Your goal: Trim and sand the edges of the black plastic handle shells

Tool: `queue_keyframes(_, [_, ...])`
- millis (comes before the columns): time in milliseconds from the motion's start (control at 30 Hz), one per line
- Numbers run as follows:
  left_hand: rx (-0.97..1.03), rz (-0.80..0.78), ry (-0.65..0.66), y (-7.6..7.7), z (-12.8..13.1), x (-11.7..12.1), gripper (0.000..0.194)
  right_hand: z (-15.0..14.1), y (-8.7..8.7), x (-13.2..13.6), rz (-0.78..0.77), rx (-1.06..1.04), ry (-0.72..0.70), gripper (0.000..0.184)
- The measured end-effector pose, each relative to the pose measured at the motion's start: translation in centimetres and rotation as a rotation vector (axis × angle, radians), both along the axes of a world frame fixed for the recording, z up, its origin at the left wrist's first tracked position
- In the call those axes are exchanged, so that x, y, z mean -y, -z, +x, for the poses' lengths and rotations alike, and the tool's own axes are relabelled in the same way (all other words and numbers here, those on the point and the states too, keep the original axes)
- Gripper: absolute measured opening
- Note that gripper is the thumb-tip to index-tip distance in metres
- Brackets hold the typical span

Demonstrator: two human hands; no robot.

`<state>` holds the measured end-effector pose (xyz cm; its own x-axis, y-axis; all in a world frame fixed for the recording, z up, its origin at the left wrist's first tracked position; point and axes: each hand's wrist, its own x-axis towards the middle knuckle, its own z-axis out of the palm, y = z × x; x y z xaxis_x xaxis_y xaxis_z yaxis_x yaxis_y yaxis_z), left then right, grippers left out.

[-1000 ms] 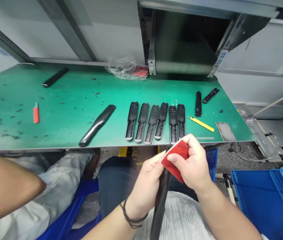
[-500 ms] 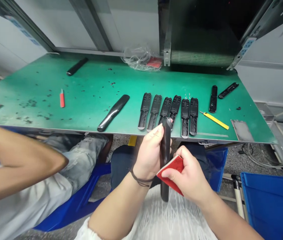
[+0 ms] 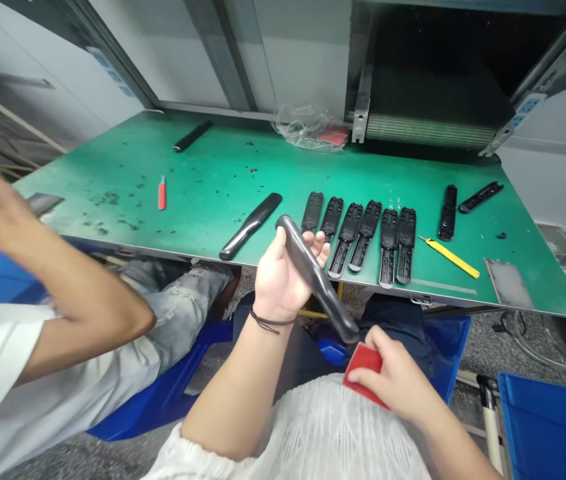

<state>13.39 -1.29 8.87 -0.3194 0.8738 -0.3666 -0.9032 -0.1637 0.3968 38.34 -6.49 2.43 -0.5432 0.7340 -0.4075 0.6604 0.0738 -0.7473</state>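
Left hand (image 3: 280, 283): palm up, fingers curled around curved black plastic bar (image 3: 313, 277) | Right hand (image 3: 397, 377): pinching red pad (image 3: 364, 365) | Both below green tabletop (image 3: 113, 177)

Six slotted plastic plates (image 3: 389, 247) in row on bench mat (image 3: 243, 167), right of centre. Moulded bar (image 3: 251, 225) just left of row; craft knife (image 3: 161, 193) further left. Second knife (image 3: 450, 257) right of row. Plastic bag (image 3: 307, 128) at back edge. Metal plate (image 3: 509, 283) at front right. Curved bar (image 3: 313, 273) in left hand (image 3: 283, 280), before row; pad (image 3: 365, 367) in right hand (image 3: 393, 377), nearer person.
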Motion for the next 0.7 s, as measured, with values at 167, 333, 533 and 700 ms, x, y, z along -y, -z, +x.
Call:
queue_keyframes(167, [-0.17, 0.072, 0.137, 0.2, 0.6, 1.2, 0.031, 1.9, -1.2, -2.0, 0.025, -0.221, 0.163, 0.029])
queue_keyframes(333, [-0.307, 0.169, 0.344, 0.6, 1.7, 2.0, 0.018, 1.1, -2.7, -2.1, 0.102, -0.438, 0.277, 0.034])
queue_keyframes(533, [-0.479, 0.205, 0.43, 1.5, 3.6, 2.6, 0.028, -1.9, -4.0, -1.6, 0.2, -0.548, 0.255, 0.039])
queue_keyframes(700, [-0.53, 0.189, 0.374, 1.3, 4.9, 3.6, 0.062, -3.9, -5.1, -1.0, 0.323, -0.528, 0.274, 0.048])
